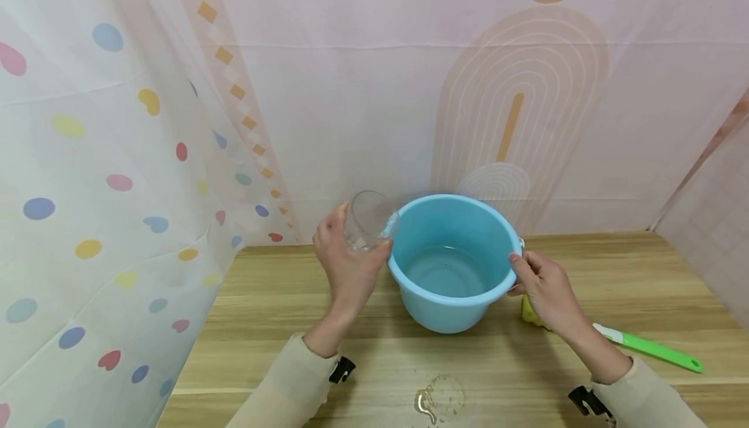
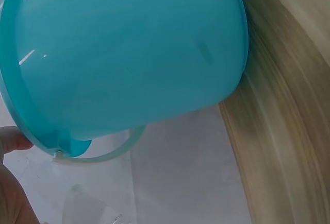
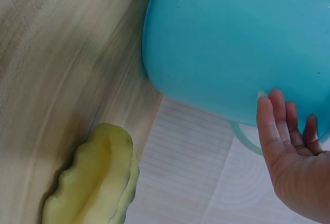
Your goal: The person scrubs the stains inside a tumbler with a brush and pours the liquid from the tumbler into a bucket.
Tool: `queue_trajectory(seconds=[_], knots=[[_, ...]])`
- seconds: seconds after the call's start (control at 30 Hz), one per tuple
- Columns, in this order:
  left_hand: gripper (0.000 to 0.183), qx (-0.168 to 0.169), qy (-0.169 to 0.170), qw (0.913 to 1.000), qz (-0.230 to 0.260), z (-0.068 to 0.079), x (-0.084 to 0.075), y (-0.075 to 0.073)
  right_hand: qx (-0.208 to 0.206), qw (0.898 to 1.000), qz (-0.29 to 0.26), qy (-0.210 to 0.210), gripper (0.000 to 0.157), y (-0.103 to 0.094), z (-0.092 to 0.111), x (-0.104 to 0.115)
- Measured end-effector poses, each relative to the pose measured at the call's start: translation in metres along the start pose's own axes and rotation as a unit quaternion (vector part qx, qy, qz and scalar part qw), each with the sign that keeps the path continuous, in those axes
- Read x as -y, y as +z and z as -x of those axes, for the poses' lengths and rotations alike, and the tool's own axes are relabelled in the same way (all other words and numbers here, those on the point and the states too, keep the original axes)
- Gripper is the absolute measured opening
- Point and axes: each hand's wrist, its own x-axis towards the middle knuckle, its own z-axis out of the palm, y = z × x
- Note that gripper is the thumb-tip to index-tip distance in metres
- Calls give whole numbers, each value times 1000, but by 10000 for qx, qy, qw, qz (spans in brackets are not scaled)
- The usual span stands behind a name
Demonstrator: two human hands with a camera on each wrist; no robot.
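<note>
A puddle (image 1: 424,404) glistens nearest; beyond, the right hand (image 1: 547,288) grips a round, light-blue bucket (image 1: 447,316) — shallow water (image 1: 446,273) inside; the left hand (image 1: 354,260) holds a clear glass (image 1: 371,215) just beside — both near the table's (image 1: 275,311) back edge, well from its corners.

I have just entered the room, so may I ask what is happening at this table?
A person holds a clear glass in the left hand, beside the rim of a blue bucket. The right hand grips the bucket's opposite rim. The bucket has some clear liquid in it. A yellow sponge and a green-handled tool lie on the wooden table, near the right arm, and there is a wet patch in front of the bucket.
</note>
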Motion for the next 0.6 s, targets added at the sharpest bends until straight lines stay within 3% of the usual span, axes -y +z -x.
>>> queue_trajectory(seconds=[0.33,0.6], knots=[[75,228,588,9964,-574,-5,-3,-1,-12,10000,-21,-18,43,1,0,-1],[75,596,1116,9867,-1022,-14,-5,-6,-1,10000,-17,-27,44,2,-1,-2]])
